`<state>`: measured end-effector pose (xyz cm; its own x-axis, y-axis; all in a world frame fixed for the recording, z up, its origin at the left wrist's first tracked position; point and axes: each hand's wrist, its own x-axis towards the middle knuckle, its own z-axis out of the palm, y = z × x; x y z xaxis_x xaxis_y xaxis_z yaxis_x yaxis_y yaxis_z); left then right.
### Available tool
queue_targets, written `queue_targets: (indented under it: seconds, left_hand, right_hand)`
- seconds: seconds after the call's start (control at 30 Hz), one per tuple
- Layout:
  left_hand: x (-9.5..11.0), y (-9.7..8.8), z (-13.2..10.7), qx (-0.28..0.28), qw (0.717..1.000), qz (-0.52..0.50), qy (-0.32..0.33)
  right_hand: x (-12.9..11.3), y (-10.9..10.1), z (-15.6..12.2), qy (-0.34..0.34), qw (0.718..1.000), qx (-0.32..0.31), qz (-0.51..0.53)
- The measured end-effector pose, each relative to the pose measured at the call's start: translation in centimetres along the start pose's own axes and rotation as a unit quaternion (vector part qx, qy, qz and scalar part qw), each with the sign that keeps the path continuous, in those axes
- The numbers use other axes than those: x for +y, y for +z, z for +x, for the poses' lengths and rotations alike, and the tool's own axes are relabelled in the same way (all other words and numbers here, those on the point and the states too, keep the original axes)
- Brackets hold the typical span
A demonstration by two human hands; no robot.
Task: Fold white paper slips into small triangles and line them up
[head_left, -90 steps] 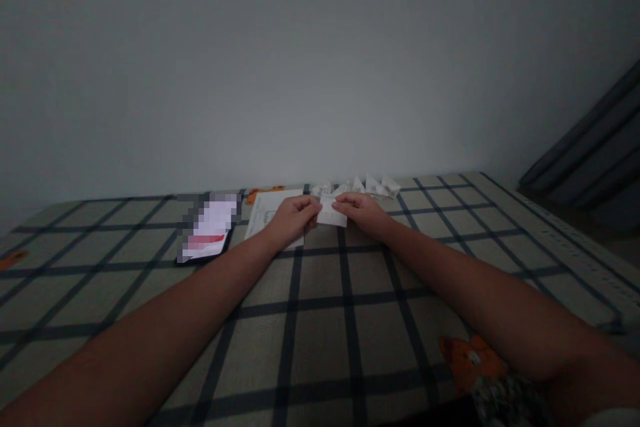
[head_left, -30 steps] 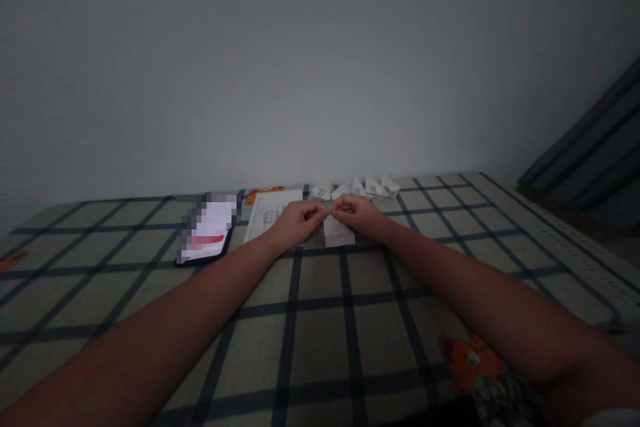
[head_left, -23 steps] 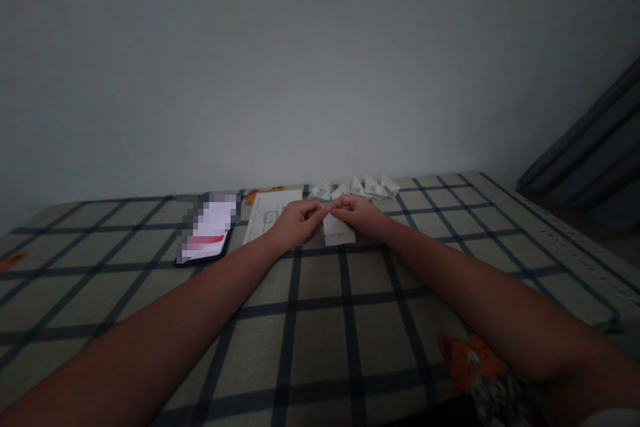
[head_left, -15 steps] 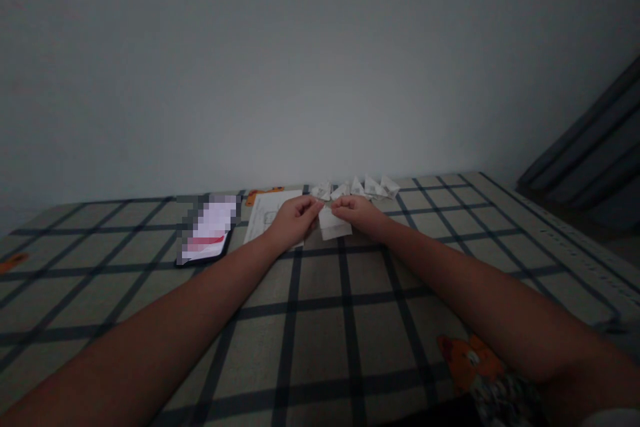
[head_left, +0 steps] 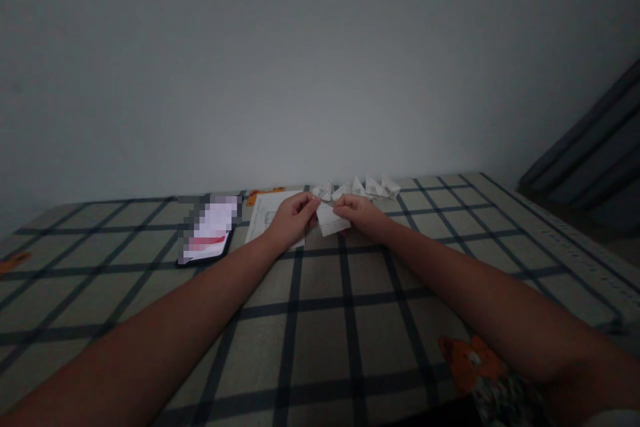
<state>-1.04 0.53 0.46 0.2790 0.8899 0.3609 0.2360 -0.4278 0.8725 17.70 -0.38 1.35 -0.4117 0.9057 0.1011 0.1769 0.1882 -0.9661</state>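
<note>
A small white piece of folded paper (head_left: pixel 331 221) is held between my two hands, a little above the checked cloth. My left hand (head_left: pixel 294 219) pinches its upper left corner between thumb and fingers. On the other side, my right hand (head_left: pixel 361 212) is closed on the upper right edge, thumb on top. Just behind my hands stand several small folded paper pieces (head_left: pixel 376 187) with pointed tops, in a row. Partly under my left hand and wrist lies a printed white sheet (head_left: pixel 260 217).
A phone (head_left: pixel 213 230) with a lit, blurred screen lies to the left of the sheet. The checked cloth (head_left: pixel 320 320) covers the surface up to a plain wall (head_left: pixel 320 67). Dark fabric (head_left: pixel 590 127) hangs at the right.
The folded paper has tilted slightly and shifted a little to the left between my hands. Both hands keep their pinch. The phone and the row of folded pieces stay put.
</note>
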Motion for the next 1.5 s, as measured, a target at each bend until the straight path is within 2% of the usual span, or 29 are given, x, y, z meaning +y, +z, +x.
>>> queue_targets:
  seconds: [0.1,0.17,0.23,0.37,0.53,0.73,0.9,1.1,1.3,1.43,1.5]
  left_hand:
    - [-0.2,0.1,0.1,-0.041,0.998,-0.033,-0.022]
    - [-0.3,0.1,0.0,-0.074,0.997,-0.01,-0.033]
    - [-0.3,0.0,0.0,-0.084,0.995,0.033,-0.035]
    - [-0.2,-0.1,-0.1,-0.065,0.994,0.081,-0.02]
    - [-0.3,-0.1,-0.2,-0.071,0.993,0.096,-0.004]
    - [-0.4,-0.1,-0.2,-0.049,0.995,0.086,0.01]
    - [-0.2,-0.1,-0.3,-0.047,0.994,0.102,-0.003]
    - [-0.6,0.0,-0.2,-0.052,0.997,0.06,-0.007]
    - [-1.2,-0.2,0.3,-0.009,1.0,0.003,-0.024]
    - [-1.0,-0.2,0.1,-0.018,0.999,0.023,-0.015]
    - [-0.8,-0.2,0.0,-0.022,0.999,0.036,-0.01]
  right_hand:
    - [0.1,0.0,0.0,-0.031,0.999,0.01,-0.021]
    - [0.1,0.0,0.0,-0.043,0.998,0.018,-0.041]
    - [0.0,0.0,0.0,-0.052,0.997,0.024,-0.055]
    - [-0.1,-0.1,0.0,-0.051,0.996,0.025,-0.07]
    - [0.2,-0.2,0.2,-0.055,0.995,0.026,-0.077]
    - [0.3,-0.1,0.2,-0.042,0.999,0.024,-0.016]
    - [0.7,-0.1,0.3,-0.033,0.999,0.013,0.032]
    - [1.3,-0.1,0.5,-0.037,0.996,-0.012,0.081]
    - [0.7,-0.1,0.3,-0.039,0.993,-0.011,0.113]
    - [0.4,-0.1,0.3,-0.026,0.992,0.011,0.119]
    - [0.3,-0.1,0.3,-0.023,0.996,0.018,0.086]
